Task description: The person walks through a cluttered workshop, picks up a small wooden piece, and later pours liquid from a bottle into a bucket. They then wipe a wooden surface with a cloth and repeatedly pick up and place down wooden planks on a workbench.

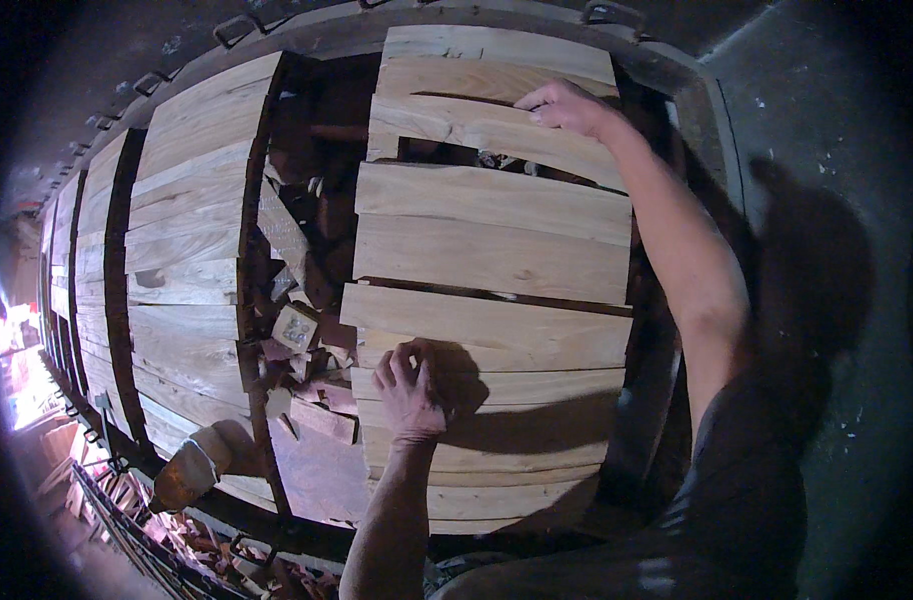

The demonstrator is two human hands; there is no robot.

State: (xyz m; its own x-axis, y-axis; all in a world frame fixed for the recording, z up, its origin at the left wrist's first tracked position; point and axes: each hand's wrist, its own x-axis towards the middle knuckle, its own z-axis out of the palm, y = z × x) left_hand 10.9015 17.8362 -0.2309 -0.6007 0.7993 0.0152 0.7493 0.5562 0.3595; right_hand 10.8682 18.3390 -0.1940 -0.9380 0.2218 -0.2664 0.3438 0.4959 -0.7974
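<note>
Pale wooden boards [494,247] lie crosswise in a stack before me, with narrow dark gaps between some of them. At the far end of the stack, my right hand [565,109] rests its fingers at the edge of a board [494,124], beside a thin slit; whether it grips the board is unclear. My left hand [410,390] is lower down, its curled fingertips on the nearer boards [494,386]. It casts a shadow to its right. One board [479,319] sticks out slightly to the left of its neighbours.
More rows of boards [186,217] stand to the left. Between the stacks lie wood offcuts and a block [295,328]. A dirty pale and brown object [190,469] sits at the lower left. A wall [824,225] rises at right; metal loops [239,30] line the far rim.
</note>
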